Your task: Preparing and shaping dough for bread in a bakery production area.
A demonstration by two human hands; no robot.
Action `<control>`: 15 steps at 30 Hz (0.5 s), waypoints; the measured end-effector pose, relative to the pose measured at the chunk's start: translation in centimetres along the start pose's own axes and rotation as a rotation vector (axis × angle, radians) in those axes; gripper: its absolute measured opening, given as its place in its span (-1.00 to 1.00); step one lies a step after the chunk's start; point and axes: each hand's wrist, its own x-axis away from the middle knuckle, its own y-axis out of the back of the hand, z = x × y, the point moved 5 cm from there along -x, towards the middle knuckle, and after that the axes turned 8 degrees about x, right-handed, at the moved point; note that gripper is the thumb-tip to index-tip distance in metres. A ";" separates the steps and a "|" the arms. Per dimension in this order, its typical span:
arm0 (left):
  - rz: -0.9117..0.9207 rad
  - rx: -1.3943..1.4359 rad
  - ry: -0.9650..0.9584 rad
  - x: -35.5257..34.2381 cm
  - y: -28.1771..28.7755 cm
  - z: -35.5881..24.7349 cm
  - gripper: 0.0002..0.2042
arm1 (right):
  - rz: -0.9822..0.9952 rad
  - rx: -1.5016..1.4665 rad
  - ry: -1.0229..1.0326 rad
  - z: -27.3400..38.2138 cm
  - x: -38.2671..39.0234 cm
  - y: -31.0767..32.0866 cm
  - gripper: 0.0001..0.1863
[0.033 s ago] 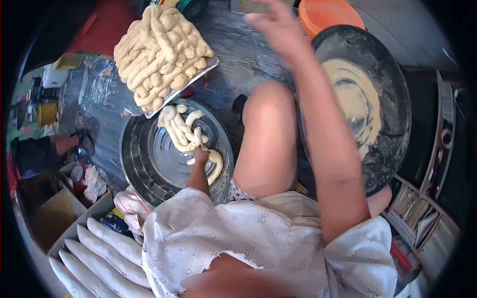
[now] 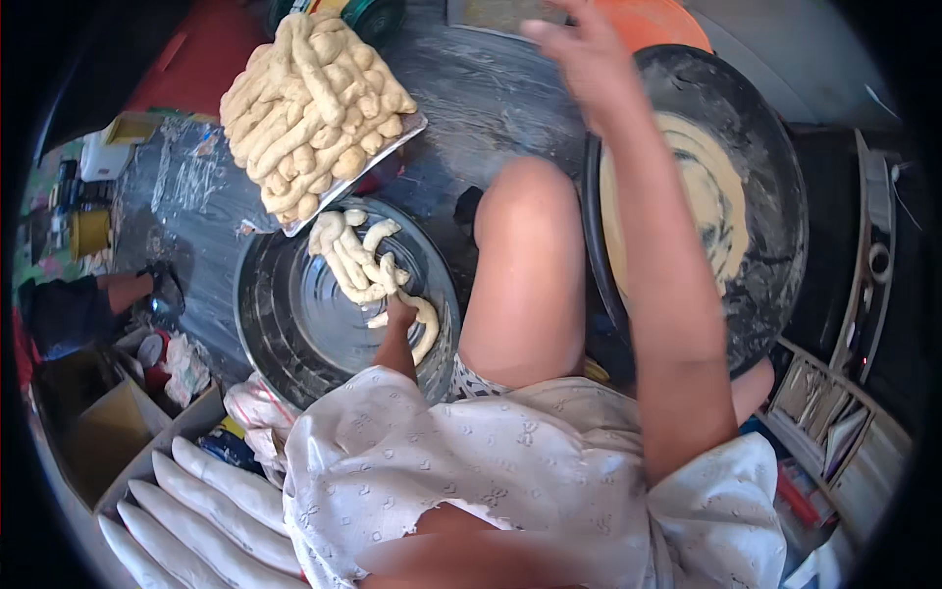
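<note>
Touching dough strips (image 2: 351, 270) with left hand (image 2: 400, 312); cannot tell the grip. Holding right hand (image 2: 595, 67) aloft with spread fingers (image 2: 548, 36).

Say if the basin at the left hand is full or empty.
Neither: the basin is partly filled. Dough strips lie in it by the left hand; bare bottom shows beside them.

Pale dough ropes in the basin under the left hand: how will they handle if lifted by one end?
Likely floppy: the dough ropes curve and drape over one another, so a lifted strand would probably sag. Neighbours may drag along, since several lie crossed and touching. They look soft, with uneven, rounded surfaces, so a hard pinch would probably dent them.
</note>
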 end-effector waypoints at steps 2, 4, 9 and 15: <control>0.145 -0.314 0.124 2.0 -2.2 -2.2 -0.20 | -0.176 0.003 0.042 0.6 3.2 6.0 -0.61; 0.071 -0.445 0.085 3.0 -1.9 -5.8 -0.20 | -0.248 0.127 -0.092 1.1 6.8 9.9 -0.63; 0.370 -0.557 0.105 3.5 -3.2 -3.7 -0.40 | 0.002 0.220 0.037 3.5 12.3 3.0 -0.68; 0.601 0.124 0.013 5.0 -4.4 -0.8 -0.65 | 0.828 0.370 0.116 -4.2 19.3 -16.0 -0.48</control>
